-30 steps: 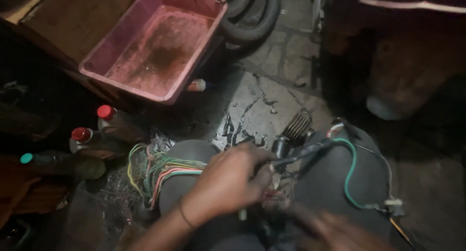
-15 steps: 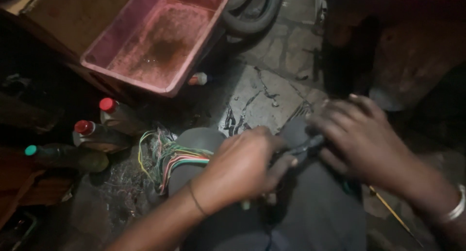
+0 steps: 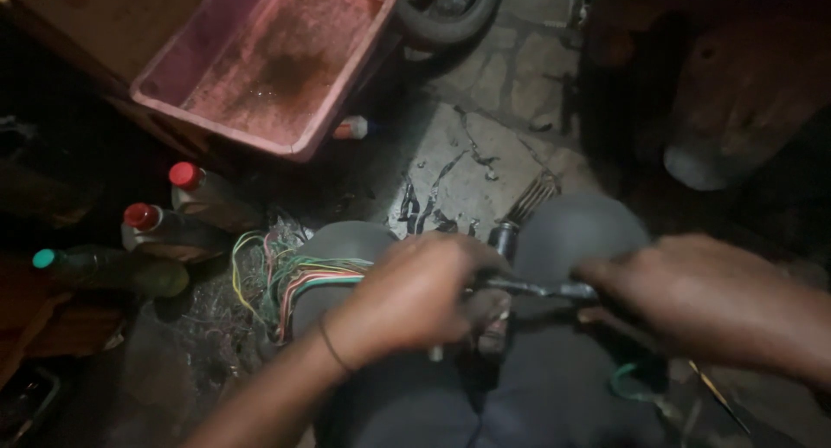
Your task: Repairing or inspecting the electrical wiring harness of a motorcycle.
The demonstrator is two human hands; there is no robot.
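Observation:
My left hand (image 3: 415, 296) is closed around a small dark part held over my knees, with a bundle of coloured wires (image 3: 286, 279) trailing off to the left. My right hand (image 3: 701, 301) grips a thin dark metal tool (image 3: 537, 287) whose tip reaches toward the left hand. A dark cylindrical piece (image 3: 502, 237) sticks up just behind the tool. My grey trouser knees (image 3: 571, 232) lie under both hands. What the left fingers cover is hidden.
A dirty pink plastic tub (image 3: 268, 63) sits at the top left. Two red-capped bottles (image 3: 203, 197) and a green-capped bottle (image 3: 112, 270) lie on the left. A black tyre (image 3: 450, 15) rests at the top on the cracked stone floor (image 3: 485, 154). A green wire (image 3: 628, 383) hangs by my right leg.
My right hand came in from the lower right and took hold of the tool, then drew back to the right. The view shifted slightly; the left hand stayed on the part.

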